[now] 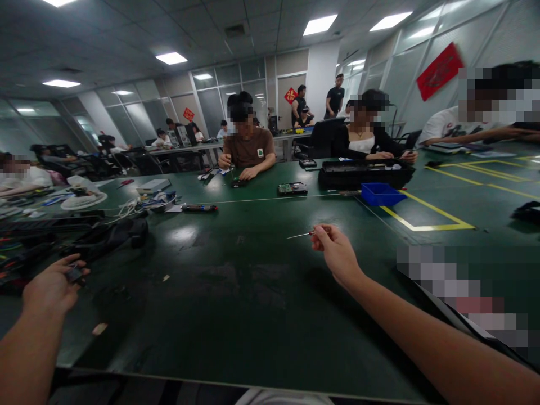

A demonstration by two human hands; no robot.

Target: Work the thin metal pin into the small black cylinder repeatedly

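Note:
My right hand (331,244) is closed round the red handle of a thin screwdriver (299,235), its metal shaft pointing left above the green table (236,337). At the far left, my left hand (53,284) has its fingers curled about a small dark grey object (75,273), too small to name. Black plastic parts (122,235) lie just beyond the left hand. Two small beige scraps lie on the table, the nearer one (100,328) to the right of my left wrist.
Across the table, a person in a brown shirt (257,147) works on a small device. A hard drive (292,189), a blue bin (382,194), a long black tray (363,175) and a pen-like tool (199,207) stand in the middle. Cables (130,208) lie at left.

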